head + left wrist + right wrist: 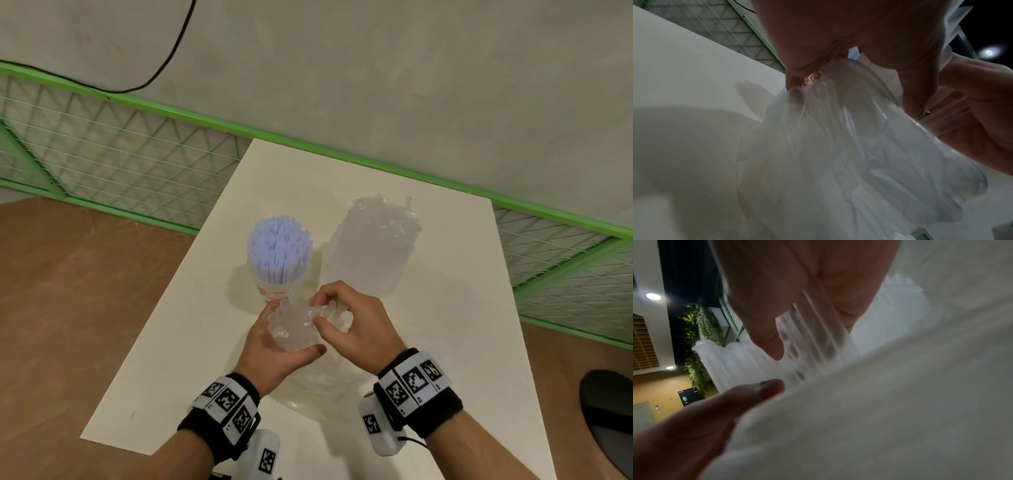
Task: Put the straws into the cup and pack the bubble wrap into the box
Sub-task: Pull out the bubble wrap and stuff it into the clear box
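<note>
A clear cup (274, 291) packed with upright pale-blue straws (279, 250) stands mid-table. To its right is a clear box (373, 246) with bubble wrap filling it to the top. In front of both, my two hands hold a bunched wad of clear bubble wrap (296, 325) above the table (178, 342). My left hand (287, 342) cups it from below, thumb curled round it. My right hand (318, 311) pinches its right side between thumb and fingers. More of the sheet (849, 154) hangs down below my left hand (838, 32). In the right wrist view the right hand (774, 369) pinches ribbed bubble wrap (740, 363).
The white table ends at a green wire-mesh fence (120, 154) by a grey wall. Brown floor (68, 291) lies left and right of it. A black cable (171, 51) hangs on the wall. A dark shoe-like object (609, 411) lies on the floor at right.
</note>
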### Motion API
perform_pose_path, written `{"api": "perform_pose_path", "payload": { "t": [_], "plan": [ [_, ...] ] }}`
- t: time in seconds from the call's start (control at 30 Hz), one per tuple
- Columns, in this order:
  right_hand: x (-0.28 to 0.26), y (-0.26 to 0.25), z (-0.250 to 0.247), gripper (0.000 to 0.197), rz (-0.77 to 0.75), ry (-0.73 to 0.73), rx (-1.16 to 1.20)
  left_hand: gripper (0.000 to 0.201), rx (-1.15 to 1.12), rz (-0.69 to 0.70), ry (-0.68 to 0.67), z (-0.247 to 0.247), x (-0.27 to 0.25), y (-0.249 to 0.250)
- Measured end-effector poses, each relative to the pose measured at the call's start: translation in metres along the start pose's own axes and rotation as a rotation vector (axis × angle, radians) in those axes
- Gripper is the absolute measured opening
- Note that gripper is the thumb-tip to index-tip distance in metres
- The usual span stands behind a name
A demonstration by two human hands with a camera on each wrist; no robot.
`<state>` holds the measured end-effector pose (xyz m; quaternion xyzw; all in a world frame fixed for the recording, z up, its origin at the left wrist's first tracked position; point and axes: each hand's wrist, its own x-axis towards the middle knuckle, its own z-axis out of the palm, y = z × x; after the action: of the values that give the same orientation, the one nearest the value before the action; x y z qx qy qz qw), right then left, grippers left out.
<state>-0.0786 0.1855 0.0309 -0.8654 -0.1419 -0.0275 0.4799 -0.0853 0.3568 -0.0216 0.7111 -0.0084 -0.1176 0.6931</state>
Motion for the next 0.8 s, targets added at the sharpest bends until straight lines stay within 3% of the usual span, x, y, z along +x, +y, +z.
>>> {"api": "perform_pose_path", "payload": {
  "t": [0.13, 0.27, 0.47, 0.67, 0.8],
  "plan": [
    [-0.0011, -0.0008, 0.0047, 0.033, -0.025, -0.004, -0.010, 0.066, 0.010, 0.007, 0.008, 0.0011, 0.0001, -0.0006],
    [-0.0001, 0.0007, 0.0065, 0.026, -0.101, 0.016, -0.091, 0.065, 0.032, 0.015, 0.031, 0.0011, 0.0002, 0.0001],
    [-0.0008, -0.0027, 0.0029, 0.040, -0.048, -0.065, 0.010, 0.065, 0.014, 0.025, 0.016, 0.0007, -0.0001, 0.0010],
    [0.0019, 0.0008, 0.0033, 0.019, -0.041, -0.043, -0.013, 0.062, 0.031, 0.015, 0.026, 0.0004, -0.0010, 0.0013],
    [0.0003, -0.0020, 0.0058, 0.024, 0.025, -0.049, 0.062, 0.061, 0.016, 0.013, 0.028, 0.0000, -0.0011, 0.0056]
  ]
}}
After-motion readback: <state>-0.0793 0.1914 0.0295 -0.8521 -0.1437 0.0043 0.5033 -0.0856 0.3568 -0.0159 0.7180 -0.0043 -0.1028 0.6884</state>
